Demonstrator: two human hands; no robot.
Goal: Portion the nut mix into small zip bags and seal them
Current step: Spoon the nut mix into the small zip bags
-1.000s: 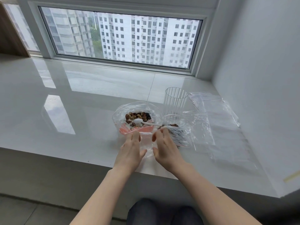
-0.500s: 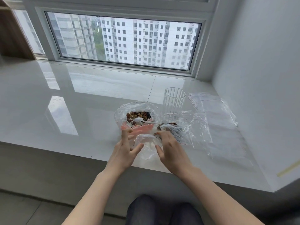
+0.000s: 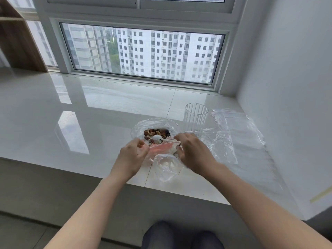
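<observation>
Small zip bag at ledge front edge, mouth open, apparently empty, unsealed. Nut mix with white spoon in large clear bag at 12 o'clock of it. Possibly one filled bag at 1 o'clock, partly hidden. Most portioning seemingly left. Left hand pinching bag's left rim, fingers curled. Right hand fingers loosely spread over right rim; grip unclear. Ribbed glass, spare bags toward 2 o'clock.

Left of the nut bag the table lies bare and wide, an easy way in. On the right it's tight: the glass stands just behind the right hand, loose bags sprawl beside it, and the wall closes that side.
</observation>
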